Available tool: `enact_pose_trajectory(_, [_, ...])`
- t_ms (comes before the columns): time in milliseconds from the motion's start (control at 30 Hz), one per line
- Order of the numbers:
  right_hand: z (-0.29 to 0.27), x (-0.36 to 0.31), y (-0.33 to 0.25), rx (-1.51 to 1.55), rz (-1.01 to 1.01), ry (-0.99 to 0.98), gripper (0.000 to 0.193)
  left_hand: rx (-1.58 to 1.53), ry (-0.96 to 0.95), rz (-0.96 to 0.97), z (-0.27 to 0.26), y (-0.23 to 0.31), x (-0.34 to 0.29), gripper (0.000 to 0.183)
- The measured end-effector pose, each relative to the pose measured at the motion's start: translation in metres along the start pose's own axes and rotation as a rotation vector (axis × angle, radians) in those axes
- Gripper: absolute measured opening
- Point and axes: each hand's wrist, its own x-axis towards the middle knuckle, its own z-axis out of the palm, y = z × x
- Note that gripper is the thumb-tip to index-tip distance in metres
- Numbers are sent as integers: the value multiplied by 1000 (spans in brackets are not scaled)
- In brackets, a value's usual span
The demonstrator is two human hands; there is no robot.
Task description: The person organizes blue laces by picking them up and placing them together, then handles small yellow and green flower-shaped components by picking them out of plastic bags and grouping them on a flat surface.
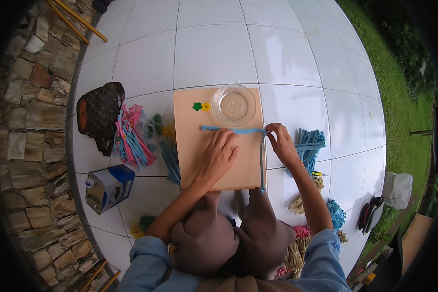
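Note:
A light blue flat cord (250, 131) lies across a tan board (219, 176), with a knobbed end at its left. My left hand (218, 158) rests on the board, fingers stretched out and their tips touching the cord. At the board's right edge my right hand (279, 138) pinches the cord. From that pinch a narrow blue length (262, 163) runs down along the edge toward my knees. Just beyond the cord sits a clear glass plate (217, 116). Left of the plate are a green flower-shaped piece (197, 106) and a yellow flower-shaped piece (206, 106).
Pink and blue cords (133, 138) lie beside a brown bag (100, 114) on the left. Nearer stands a blue and silver can (111, 187). Right of the board are a blue cord bundle (310, 143) and a yellow-handled tool (318, 173). A stone wall (39, 121) borders the tiles.

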Motion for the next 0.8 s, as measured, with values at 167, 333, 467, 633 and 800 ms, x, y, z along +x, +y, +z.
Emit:
enact_pose_trajectory(167, [-39, -17, -26, 16, 35, 108, 36, -114, 114, -92, -30, 6, -28, 18])
enact_pose_trajectory(333, [-122, 3, -110, -93, -109, 239, 44, -391, 396, -142, -104, 21, -20, 12])
enact_pose_trajectory(467, [-178, 16, -185, 26, -211, 407, 48, -430, 181, 193, -188, 113, 23, 15])
enact_pose_trajectory(633, [-199, 34, -269, 365, -294, 500, 66, -388, -53, 444, -222, 199, 42, 47])
enact_pose_trajectory(800, [-175, 80, -331, 611, -342, 605, 61, -525, -115, 325, -259, 187, 12, 74])
